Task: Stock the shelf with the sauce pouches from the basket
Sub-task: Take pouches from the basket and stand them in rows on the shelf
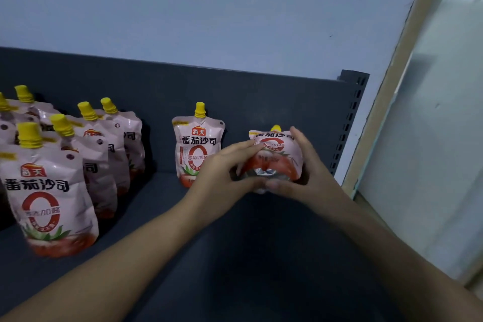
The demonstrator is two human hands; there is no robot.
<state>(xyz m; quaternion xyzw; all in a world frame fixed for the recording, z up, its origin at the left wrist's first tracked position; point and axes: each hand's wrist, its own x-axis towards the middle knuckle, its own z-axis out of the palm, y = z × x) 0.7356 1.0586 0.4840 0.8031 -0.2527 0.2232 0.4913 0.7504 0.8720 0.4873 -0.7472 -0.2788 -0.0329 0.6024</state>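
Observation:
A pink sauce pouch with a yellow cap is tilted back near the shelf's right end, its silver bottom facing me. My left hand grips its left side, fingers along the front and thumb under the base. On the pouch's right side my right hand holds it, thumb at the bottom. One pouch stands upright just left of my hands, against the back panel. Several more pouches stand in rows at the left. The basket is out of view.
The dark grey shelf has a back panel and a perforated upright at its right end. A pale blue wall rises behind, and a window frame runs along the right.

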